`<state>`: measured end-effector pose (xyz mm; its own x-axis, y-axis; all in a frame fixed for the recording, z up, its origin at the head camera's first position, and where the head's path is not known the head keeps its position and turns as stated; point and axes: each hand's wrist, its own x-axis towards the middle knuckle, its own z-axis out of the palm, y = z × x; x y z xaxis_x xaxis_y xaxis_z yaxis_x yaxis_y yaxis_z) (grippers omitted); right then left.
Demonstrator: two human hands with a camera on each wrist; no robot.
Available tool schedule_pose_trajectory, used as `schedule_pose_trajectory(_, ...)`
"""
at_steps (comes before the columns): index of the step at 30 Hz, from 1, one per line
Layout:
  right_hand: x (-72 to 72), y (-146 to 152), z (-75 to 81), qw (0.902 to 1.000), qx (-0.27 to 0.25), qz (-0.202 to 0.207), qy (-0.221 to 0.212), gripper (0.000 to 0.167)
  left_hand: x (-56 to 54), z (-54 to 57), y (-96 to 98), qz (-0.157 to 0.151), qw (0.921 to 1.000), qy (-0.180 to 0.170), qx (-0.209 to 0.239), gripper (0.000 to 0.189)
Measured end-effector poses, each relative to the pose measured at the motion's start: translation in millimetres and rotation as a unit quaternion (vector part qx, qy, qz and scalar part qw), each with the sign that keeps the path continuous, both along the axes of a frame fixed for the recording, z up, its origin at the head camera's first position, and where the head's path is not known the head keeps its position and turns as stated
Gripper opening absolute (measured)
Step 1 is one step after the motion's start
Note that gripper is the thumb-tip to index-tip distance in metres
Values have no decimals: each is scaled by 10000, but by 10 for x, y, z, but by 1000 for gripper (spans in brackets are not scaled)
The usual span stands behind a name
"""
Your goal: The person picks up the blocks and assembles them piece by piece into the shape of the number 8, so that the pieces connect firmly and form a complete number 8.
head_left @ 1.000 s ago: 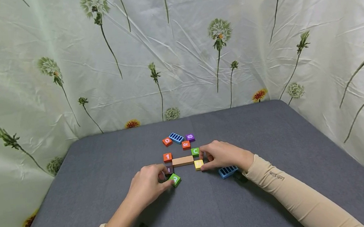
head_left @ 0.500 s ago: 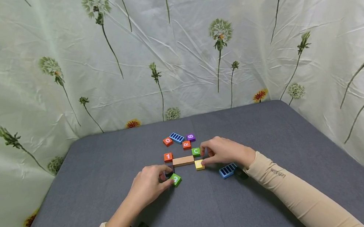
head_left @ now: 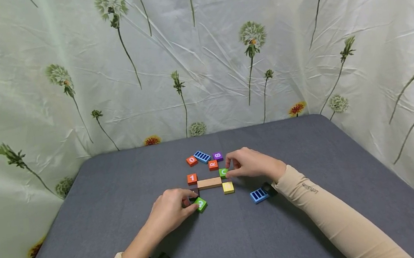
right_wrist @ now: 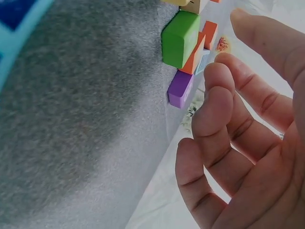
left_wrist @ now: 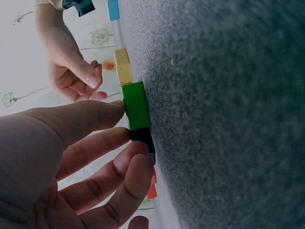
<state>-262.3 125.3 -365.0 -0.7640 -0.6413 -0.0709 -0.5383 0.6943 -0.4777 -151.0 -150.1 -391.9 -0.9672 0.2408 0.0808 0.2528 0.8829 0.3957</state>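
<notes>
A green letter block (head_left: 201, 205) sits at an angle in front of a dark block (head_left: 194, 194). My left hand (head_left: 170, 208) rests its thumb tip on the green block, its index fingertip right by the dark one. In the left wrist view the thumb (left_wrist: 102, 114) meets the green block (left_wrist: 137, 106) and the other fingers bend loosely. My right hand (head_left: 254, 164) hovers with thumb and index apart beside the green C block (head_left: 223, 173), its fingertips overlapping that edge. The right wrist view shows bent fingers with nothing between them, near the green block (right_wrist: 180, 40).
A plain wooden bar (head_left: 210, 183) lies between the orange 1 block (head_left: 192, 179) and a yellow block (head_left: 228, 187). Behind are orange 0 (head_left: 192, 161), orange R (head_left: 213, 165), a blue slotted piece (head_left: 202, 157) and purple 8 (head_left: 218, 156). Another blue slotted piece (head_left: 258, 196) lies near the right wrist.
My right hand has moved away from the yellow block, back and upward to beside the green C block. The yellow block now shows uncovered. The left hand stays on the angled green block.
</notes>
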Motion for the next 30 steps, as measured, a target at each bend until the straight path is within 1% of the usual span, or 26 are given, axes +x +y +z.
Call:
schedule_pose_trajectory(9, -119, -106, 8, 9999, -25, -29, 109, 25, -6, 2, 1, 4, 10000, -15, 17, 16)
schedule_pose_trajectory(18, -258, -244, -82, 9996, 210, -186, 97, 41, -18, -9, -1, -26, 10000, 10, 14, 16)
schedule_pose_trajectory(24, -301, -317, -117, 9992, 351, -112, 121, 39, -25, -16, -11, -68, 9999, 81, 16, 16)
schedule_pose_trajectory(30, -298, -388, -105, 9993, 319, -182, 9, 34, -27, -30, -20, -79, 9998, 191, 54, 15)
